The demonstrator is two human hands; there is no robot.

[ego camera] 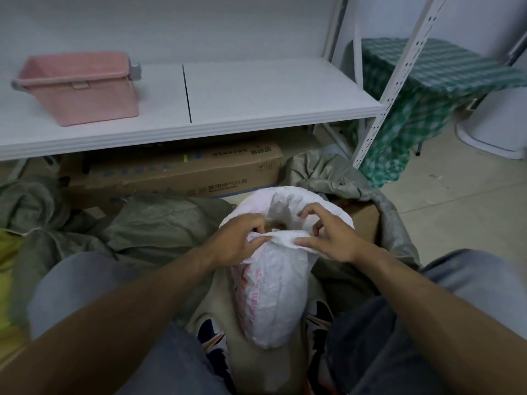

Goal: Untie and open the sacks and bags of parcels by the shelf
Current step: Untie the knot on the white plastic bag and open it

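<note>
The white plastic bag [273, 295] stands on the floor between the knees, mouth partly open. It's thin, crinkly, probably light, so the rolled rim is the place to take it. Left hand [236, 243] and right hand [328, 238] both pinch that rim. Pink print down its side is unreadable. Grey woven sacks [159, 223] slump around it, and the cardboard box [176, 172] under the shelf [256, 89] has blurry Chinese lettering.

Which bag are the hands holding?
The white bag in the middle: the left hand and right hand pinch its rim. The sacks around it are grey-green.
</note>
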